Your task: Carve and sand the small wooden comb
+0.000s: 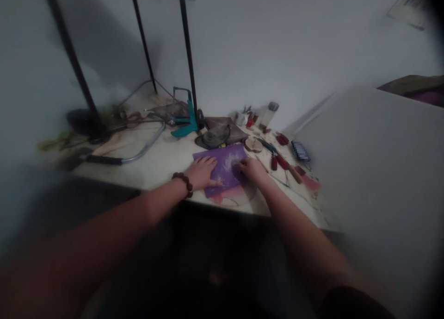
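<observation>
A purple sheet (227, 164), probably sandpaper, lies on the white tabletop near its front edge, with pale dusty smears across its middle. My left hand (204, 171) rests flat on the sheet's left side, fingers spread, a dark bead bracelet at the wrist. On the right part of the sheet, my right hand (250, 169) is closed with its fingertips pressed together and down against the purple surface. Whatever those fingers pinch is hidden or too small to make out. Under the sheet's near edge shows a pink and white round-edged piece (229, 196).
Behind the sheet are a wood slice (253, 144) and a dark cloth-like bundle (215, 136). Red-handled tools (282, 161) lie to the right, near a phone (300, 151). Farther back stand a clear bottle (268, 115) and a teal tool (189, 124). A hacksaw (114, 159) lies left.
</observation>
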Action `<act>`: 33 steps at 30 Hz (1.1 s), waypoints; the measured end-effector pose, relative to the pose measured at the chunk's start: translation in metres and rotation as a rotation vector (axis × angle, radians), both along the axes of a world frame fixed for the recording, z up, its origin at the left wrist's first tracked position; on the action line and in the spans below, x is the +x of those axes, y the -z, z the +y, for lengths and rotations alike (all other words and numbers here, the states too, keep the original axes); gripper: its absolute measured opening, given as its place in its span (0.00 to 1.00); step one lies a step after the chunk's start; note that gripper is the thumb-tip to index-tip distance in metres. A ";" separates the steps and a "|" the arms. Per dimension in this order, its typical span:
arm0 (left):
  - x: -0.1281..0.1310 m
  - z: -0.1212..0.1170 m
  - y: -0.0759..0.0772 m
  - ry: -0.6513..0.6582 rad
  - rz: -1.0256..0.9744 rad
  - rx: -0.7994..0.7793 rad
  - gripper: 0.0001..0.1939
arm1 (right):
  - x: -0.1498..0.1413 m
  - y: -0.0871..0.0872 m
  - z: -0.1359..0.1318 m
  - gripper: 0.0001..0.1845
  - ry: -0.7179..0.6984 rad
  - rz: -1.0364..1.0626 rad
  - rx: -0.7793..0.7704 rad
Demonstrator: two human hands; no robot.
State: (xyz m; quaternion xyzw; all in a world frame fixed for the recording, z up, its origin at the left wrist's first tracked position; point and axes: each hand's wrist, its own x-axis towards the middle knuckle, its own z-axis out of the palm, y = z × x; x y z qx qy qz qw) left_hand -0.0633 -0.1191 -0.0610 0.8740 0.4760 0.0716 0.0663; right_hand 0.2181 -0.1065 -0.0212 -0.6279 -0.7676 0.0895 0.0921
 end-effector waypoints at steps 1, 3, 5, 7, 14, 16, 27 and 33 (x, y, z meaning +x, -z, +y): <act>0.000 0.000 0.001 0.001 -0.004 0.005 0.60 | 0.001 0.000 0.000 0.20 0.006 -0.002 0.002; 0.000 0.001 0.001 -0.002 -0.008 0.008 0.60 | 0.002 0.000 -0.003 0.19 0.017 -0.012 0.010; 0.000 0.000 0.001 -0.005 -0.008 0.003 0.61 | 0.002 0.001 -0.006 0.18 0.019 -0.025 0.018; 0.000 0.000 0.000 -0.005 -0.007 -0.001 0.62 | 0.001 0.002 -0.010 0.18 0.010 -0.042 0.026; 0.000 0.000 0.002 -0.004 -0.016 0.016 0.60 | -0.008 -0.003 -0.025 0.14 -0.067 -0.077 0.067; 0.000 0.000 0.003 -0.002 -0.020 0.021 0.60 | -0.011 -0.004 -0.029 0.13 -0.101 -0.071 0.090; 0.001 0.001 0.004 -0.001 -0.026 0.018 0.60 | -0.020 0.011 -0.033 0.13 -0.346 -0.008 0.166; 0.000 0.001 0.006 0.001 -0.036 0.023 0.58 | -0.028 0.016 -0.040 0.14 -0.380 -0.016 0.177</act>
